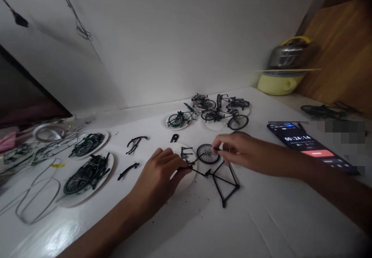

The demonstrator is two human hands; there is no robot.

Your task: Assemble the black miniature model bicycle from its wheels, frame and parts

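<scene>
In the middle of the white table, my left hand (158,172) pinches a thin black bicycle part (200,172) whose far end meets a black miniature bicycle frame (226,186). Whether part and frame are joined I cannot tell. My right hand (236,153) has its fingertips closed beside a small spoked wheel (207,155); anything between them is hidden. Under my left fingers lies a paper plate (186,180), partly covered, with a small black bracket-like part (186,151) at its far side.
Black curved mudguard pieces (129,169) lie to the left. Plates with dark green bike parts (87,174) stand farther left near loose wires (37,196). Miniature bicycles (238,121) sit at the back. A phone (314,145) showing a timer lies right, before a yellow pot (279,83).
</scene>
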